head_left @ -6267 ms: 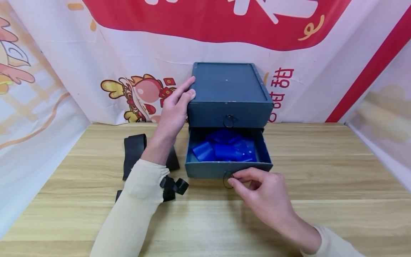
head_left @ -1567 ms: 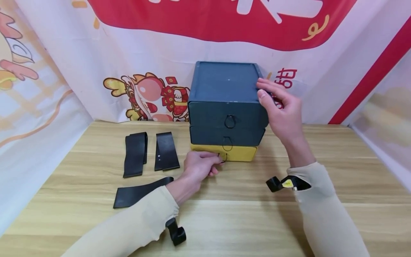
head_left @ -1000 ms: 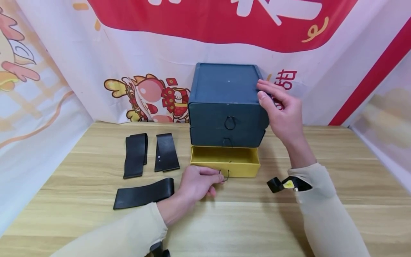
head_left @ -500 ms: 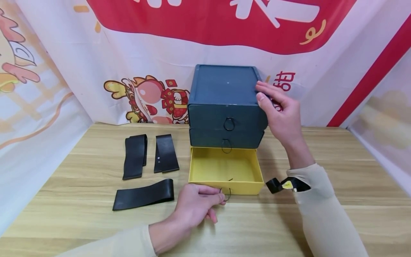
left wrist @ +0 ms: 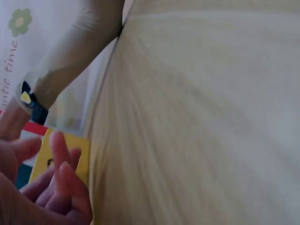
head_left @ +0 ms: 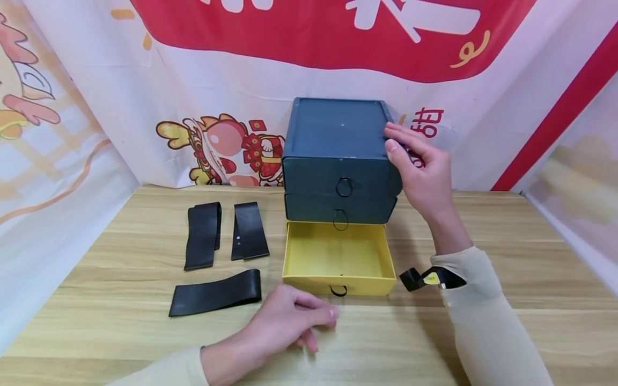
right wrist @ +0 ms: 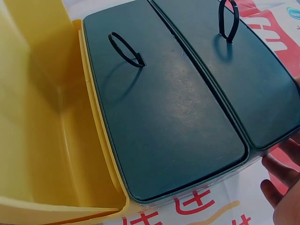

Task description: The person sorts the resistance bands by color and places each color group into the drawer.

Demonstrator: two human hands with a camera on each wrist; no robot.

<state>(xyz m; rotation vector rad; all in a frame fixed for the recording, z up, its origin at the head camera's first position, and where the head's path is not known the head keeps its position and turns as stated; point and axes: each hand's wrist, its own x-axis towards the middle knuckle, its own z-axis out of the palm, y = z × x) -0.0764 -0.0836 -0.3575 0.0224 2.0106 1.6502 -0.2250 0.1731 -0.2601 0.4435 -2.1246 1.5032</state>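
Observation:
A small drawer unit (head_left: 338,128) with two dark blue-green drawers above a yellow one stands at the back of the table. Its yellow bottom drawer (head_left: 333,252) is pulled out and looks bare inside. My left hand (head_left: 285,321) hovers just in front of that drawer, fingers loosely bent, apart from the thin black ring pull (head_left: 338,291). The right hand (head_left: 425,171) rests against the unit's upper right edge, thumb near the top corner. In the right wrist view, both blue-green drawers (right wrist: 168,103) sit pushed in, each with a black loop.
Several folded black straps lie left of the unit: one strap (head_left: 203,236) at the back, another strap (head_left: 250,230) beside it, a third strap (head_left: 215,294) nearer the front. A printed cloth (head_left: 232,75) hangs right behind the unit.
The middle drawer with blue ribbon inside went back in. The hands swapped sides on the unit. My left hand drew the yellow drawer out by its ring, then let go and moved slightly toward me.

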